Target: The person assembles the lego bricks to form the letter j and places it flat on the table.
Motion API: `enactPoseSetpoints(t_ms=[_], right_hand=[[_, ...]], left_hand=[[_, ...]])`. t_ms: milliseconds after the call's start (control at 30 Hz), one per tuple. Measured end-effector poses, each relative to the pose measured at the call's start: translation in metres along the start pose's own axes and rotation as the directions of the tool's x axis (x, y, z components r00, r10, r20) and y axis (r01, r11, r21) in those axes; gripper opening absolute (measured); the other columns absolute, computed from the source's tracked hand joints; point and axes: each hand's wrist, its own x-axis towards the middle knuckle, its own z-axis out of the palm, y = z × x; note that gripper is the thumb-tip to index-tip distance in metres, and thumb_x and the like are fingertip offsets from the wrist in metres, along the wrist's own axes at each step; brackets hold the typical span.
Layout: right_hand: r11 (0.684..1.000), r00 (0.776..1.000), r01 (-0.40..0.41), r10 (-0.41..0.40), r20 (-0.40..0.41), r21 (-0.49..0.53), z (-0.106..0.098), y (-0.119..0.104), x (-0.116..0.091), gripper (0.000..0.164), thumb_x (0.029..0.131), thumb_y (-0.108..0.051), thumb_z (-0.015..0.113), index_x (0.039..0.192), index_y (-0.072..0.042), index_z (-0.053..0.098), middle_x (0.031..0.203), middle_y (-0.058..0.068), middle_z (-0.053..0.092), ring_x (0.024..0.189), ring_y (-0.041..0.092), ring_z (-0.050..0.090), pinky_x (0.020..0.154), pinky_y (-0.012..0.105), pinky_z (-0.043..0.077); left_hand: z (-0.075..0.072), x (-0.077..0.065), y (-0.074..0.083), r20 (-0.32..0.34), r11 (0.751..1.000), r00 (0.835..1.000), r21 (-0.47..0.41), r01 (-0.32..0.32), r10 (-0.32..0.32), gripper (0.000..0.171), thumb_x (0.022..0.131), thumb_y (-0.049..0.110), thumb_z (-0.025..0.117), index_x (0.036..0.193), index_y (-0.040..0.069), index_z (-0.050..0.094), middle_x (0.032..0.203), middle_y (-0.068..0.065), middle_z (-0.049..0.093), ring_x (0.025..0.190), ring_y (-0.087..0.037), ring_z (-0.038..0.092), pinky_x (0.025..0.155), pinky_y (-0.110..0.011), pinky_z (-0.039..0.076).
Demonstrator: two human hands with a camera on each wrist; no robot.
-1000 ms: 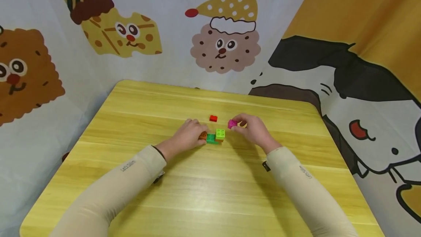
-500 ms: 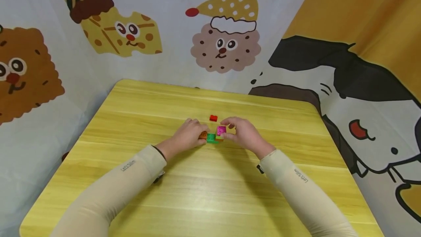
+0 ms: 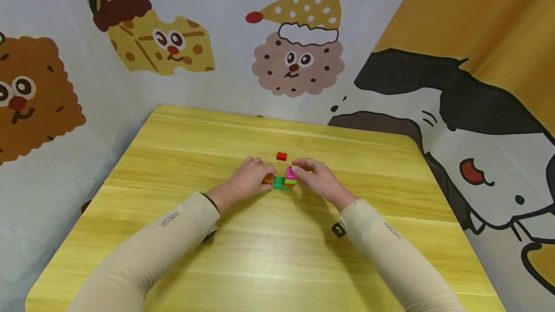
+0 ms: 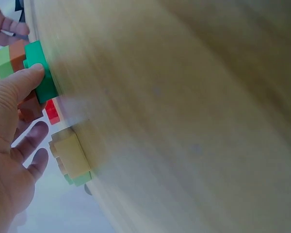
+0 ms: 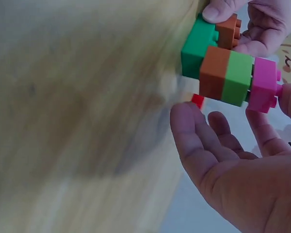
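My left hand point(image 3: 247, 177) pinches the left end of a toy-brick build, its thumb against the long green brick point(image 5: 193, 48) and its fingers at the orange-brown brick point(image 5: 226, 32) on that end. On the green brick's other end rise a second orange-brown brick point(image 5: 214, 74), a light green brick point(image 5: 236, 77) and, topmost, a pink brick point(image 5: 263, 85). A narrow gap shows between pink and light green. With thumb and index finger my right hand point(image 3: 321, 180) holds the pink brick; the thumb touches its studs. The other right fingers are spread.
Behind the build lies a small red brick point(image 3: 282, 156) on the wooden table point(image 3: 260, 254). A tan brick point(image 4: 72, 154) with a light green one point(image 4: 81, 179) appears beyond the left fingers in the left wrist view. A printed cartoon cloth point(image 3: 230, 37) hangs behind the table.
My right hand has carried the pink brick leftward from beside the build onto the light green brick. The thumb has since shifted onto its top. My left hand keeps its grip in place.
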Motion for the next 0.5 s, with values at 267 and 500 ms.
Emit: enactPoseSetpoints(t_ms=[267,500], right_hand=[[0.969,0.994,-0.104,0.096,0.049,0.224,0.0042,0.0058,0.0024,0.05,0.107,-0.047,0.064,0.143,-0.012,0.064,0.119,0.008,0.071,0.102,0.029,0.072,0.092,0.045,0.064],[0.96,0.992,-0.122,0.115,0.042,0.253,0.0049,0.0096,0.0054,0.052,0.104,-0.048,0.068,0.141,-0.011,0.065,0.114,0.004,0.073,0.097,0.024,0.073,0.086,0.037,0.064]], left_hand=[[0.0008,0.0,0.0012,-0.019,1.0,1.0,-0.004,-0.002,0.002,0.04,0.094,0.031,0.085,0.129,0.015,0.075,0.116,-0.001,0.079,0.108,-0.026,0.064,0.101,-0.046,0.047],[0.0014,0.0003,0.0009,-0.009,1.0,1.0,0.001,0.004,-0.004,0.04,0.095,0.033,0.084,0.129,0.016,0.074,0.119,-0.001,0.079,0.109,-0.026,0.064,0.103,-0.046,0.047]])
